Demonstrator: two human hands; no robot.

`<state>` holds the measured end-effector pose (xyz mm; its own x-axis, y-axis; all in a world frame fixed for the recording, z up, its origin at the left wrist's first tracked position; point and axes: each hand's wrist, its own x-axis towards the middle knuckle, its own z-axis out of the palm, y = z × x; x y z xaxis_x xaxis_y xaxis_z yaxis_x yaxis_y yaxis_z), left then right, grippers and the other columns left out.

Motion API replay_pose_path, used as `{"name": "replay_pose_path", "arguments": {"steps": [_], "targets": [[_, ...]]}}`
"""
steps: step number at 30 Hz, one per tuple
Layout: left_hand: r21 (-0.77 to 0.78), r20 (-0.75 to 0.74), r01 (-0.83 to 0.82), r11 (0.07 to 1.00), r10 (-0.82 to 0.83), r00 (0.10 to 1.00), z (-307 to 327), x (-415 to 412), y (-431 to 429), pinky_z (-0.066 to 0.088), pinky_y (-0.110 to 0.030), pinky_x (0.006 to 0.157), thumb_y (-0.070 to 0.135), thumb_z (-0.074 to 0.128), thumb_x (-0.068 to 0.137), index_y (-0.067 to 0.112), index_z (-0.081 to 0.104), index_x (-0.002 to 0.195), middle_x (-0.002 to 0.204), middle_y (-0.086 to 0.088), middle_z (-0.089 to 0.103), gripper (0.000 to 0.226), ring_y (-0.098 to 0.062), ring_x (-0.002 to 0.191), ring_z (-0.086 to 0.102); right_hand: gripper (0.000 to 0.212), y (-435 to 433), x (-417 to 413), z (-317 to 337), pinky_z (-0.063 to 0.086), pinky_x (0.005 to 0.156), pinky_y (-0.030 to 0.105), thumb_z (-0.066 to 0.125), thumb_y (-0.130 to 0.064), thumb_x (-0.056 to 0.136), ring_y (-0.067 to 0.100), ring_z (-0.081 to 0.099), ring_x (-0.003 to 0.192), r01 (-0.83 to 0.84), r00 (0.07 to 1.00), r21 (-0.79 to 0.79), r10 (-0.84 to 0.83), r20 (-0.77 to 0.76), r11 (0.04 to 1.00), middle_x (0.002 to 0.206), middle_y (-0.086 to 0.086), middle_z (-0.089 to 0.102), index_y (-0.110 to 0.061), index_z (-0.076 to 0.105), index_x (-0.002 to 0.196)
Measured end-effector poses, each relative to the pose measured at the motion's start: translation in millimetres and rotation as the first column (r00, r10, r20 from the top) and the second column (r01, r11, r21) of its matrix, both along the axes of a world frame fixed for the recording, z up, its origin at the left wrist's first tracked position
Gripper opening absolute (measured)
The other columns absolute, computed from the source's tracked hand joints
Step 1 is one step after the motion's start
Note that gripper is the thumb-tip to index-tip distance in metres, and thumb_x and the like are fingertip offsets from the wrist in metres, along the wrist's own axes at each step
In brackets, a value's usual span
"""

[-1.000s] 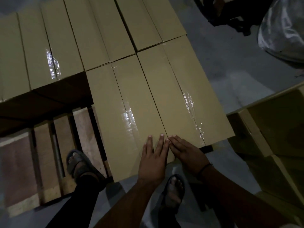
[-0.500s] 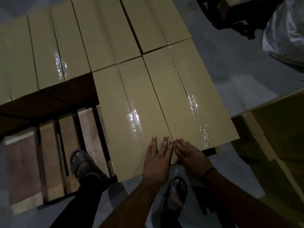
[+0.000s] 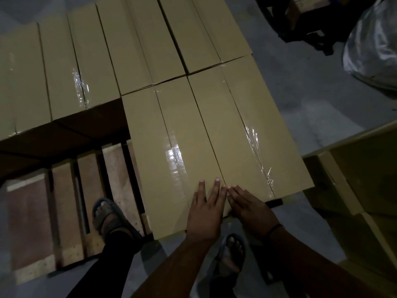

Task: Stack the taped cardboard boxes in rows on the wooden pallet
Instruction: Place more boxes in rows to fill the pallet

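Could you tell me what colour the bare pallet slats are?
Reddish-brown, the pallet slats; the head view shows them best.

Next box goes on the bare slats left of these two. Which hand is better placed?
Left, probably: the left hand lies flat on the left front box, bordering the bare pallet slats; the right hand rests on the right front box, farther away.

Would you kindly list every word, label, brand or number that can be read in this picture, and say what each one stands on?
None can be read.
The taped cardboard boxes show plain brown tops with only clear tape.
The wooden pallet, the sandals and the plastic-wrapped bundle show no legible marks in this dim view.
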<state>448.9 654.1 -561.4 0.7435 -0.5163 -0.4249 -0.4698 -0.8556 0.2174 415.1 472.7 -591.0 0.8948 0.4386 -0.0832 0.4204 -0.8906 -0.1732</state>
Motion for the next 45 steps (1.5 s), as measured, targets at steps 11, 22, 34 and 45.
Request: {"name": "replay_pose_path", "arguments": {"steps": [11,22,34,45], "targets": [[0.011,-0.121,0.032,0.999,-0.030,0.992,24,12,5,0.004,-0.046,0.125,0.026,0.061,0.096,0.026,-0.002,0.163,0.169,0.003,-0.022,0.092,-0.038,0.155,-0.015,0.048,3,3,1,0.056,0.093,0.046,0.063,-0.017,0.078,0.036,0.065,0.119,0.042,0.996,-0.007,-0.042,-0.075,0.999,0.130,0.019,0.066,0.002,0.069,0.122],[0.043,-0.008,-0.156,0.987,0.157,0.988,163,-10,46,0.013,-0.049,0.124,0.034,0.051,0.100,0.024,0.020,0.163,0.172,-0.004,0.002,0.071,-0.038,0.156,0.007,0.060,53,6,147,0.032,0.119,0.044,0.063,-0.027,0.092,0.040,0.032,0.147,0.281,0.903,0.064,-0.241,-0.357,0.958,0.161,0.023,0.027,-0.004,0.047,0.146],[-0.096,0.062,-0.371,0.924,0.377,0.924,319,-88,112,0.022,-0.052,0.124,0.046,0.063,0.096,0.026,0.024,0.161,0.171,-0.004,0.012,0.078,-0.037,0.155,0.013,0.058,78,-51,338,0.025,0.121,0.043,0.050,-0.039,0.103,0.032,0.020,0.152,0.335,0.932,0.133,-0.308,-0.190,0.933,0.166,0.016,0.020,-0.011,0.040,0.152],[-0.304,0.131,-0.409,0.860,0.463,0.877,394,-213,186,0.019,-0.049,0.125,0.046,0.063,0.097,0.027,0.028,0.160,0.170,-0.003,0.017,0.075,-0.033,0.155,0.015,0.052,147,-164,422,0.038,0.111,0.045,0.054,-0.040,0.101,0.032,0.034,0.145,0.347,0.937,0.171,-0.348,-0.021,0.922,0.157,0.014,0.040,-0.011,0.052,0.144]]}}
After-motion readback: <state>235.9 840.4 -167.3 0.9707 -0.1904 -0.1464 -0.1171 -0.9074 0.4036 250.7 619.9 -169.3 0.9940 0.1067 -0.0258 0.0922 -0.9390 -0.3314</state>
